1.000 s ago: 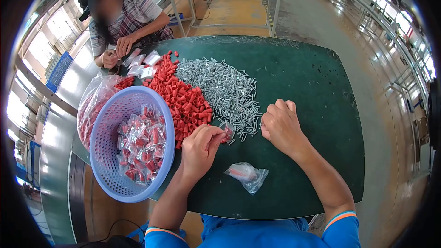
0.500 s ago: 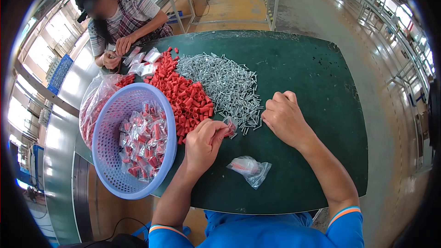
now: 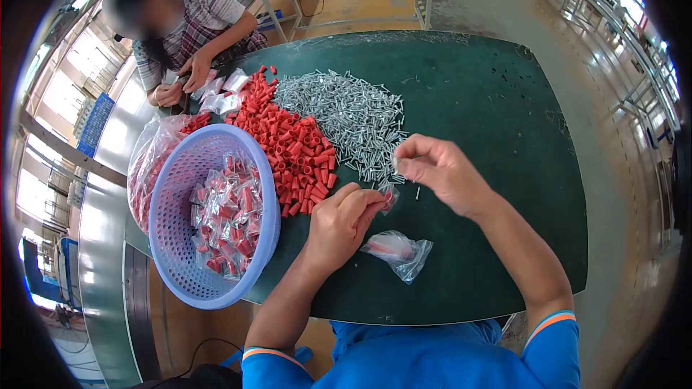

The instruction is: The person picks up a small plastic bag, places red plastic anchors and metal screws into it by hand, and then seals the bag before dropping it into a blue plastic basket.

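My left hand point(image 3: 335, 227) pinches a small clear plastic bag point(image 3: 390, 197) with something red inside. At the right edge of the screw pile point(image 3: 346, 112), my right hand point(image 3: 450, 180) is closed, thumb against fingers. A bit of silvery metal, which looks like a screw point(image 3: 396, 164), shows at its fingertips; how many it holds is hidden. Left of the screws lies a heap of red plastic cone-shaped caps point(image 3: 292, 151). Below my hands, a clear bag point(image 3: 398, 252) with whitish and reddish contents rests on the green table.
A blue perforated basket point(image 3: 164, 223) of filled bags point(image 3: 227, 227) stands at the left. Behind it slumps a large clear bag point(image 3: 144, 166) of red caps. Across the table's far left corner, a person point(image 3: 198, 29) handles something small beside several plastic packets point(image 3: 223, 101).
My right hand has moved left to the screws and turned, its thumb and fingers now pinched. My left hand and its bag have shifted slightly right. The view has tilted a little.
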Available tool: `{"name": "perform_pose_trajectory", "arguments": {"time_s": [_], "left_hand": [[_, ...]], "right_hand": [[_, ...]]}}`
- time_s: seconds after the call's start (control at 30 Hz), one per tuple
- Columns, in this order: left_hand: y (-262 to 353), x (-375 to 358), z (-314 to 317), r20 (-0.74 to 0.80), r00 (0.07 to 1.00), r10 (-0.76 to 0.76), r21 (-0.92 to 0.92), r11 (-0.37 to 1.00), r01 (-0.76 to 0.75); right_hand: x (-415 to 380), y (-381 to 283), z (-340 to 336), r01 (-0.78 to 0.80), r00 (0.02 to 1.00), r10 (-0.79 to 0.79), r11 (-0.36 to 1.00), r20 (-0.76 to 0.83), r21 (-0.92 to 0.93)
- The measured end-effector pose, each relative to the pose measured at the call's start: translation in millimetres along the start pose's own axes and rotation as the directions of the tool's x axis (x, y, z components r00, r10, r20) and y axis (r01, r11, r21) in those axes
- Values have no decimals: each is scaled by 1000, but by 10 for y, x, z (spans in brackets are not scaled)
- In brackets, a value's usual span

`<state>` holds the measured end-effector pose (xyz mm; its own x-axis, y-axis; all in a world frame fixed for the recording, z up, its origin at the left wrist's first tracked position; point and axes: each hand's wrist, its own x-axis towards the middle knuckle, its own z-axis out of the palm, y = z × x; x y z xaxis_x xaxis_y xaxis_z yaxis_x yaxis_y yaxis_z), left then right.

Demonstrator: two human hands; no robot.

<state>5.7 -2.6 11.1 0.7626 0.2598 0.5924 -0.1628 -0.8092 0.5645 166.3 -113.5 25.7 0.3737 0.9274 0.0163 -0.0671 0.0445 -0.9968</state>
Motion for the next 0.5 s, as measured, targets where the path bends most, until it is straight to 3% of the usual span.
{"name": "perform_pose_trajectory", "arguments": {"time_s": [0.07, 0.13, 0.17, 0.3, 0.37, 0.5], "left_hand": [[11, -16, 13, 21, 1000, 4, 3, 1000, -4], [-10, -17, 28, 15, 999, 35, -1, 999, -35], [-14, -19, 28, 15, 999, 32, -2, 999, -32], [-17, -9, -17, 2, 999, 36, 21, 999, -36], [-21, -8, -16, -11, 999, 33, 25, 999, -33], [-36, -31, -8, 13, 1000, 20, 39, 999, -20]], "right_hand": [[-13, 70, 101, -12, 999, 10, 999, 50, 48], [11, 213, 142, 180, 980, -178, 983, 92, -20], [3, 192, 136, 195, 975, -175, 969, 133, -154], [4, 220, 90, 258, 964, -223, 919, 146, -297], [-24, 188, 74, 323, 946, -271, 819, 176, -474], [-16, 209, 76, 325, 945, -273, 834, 179, -445]]}}
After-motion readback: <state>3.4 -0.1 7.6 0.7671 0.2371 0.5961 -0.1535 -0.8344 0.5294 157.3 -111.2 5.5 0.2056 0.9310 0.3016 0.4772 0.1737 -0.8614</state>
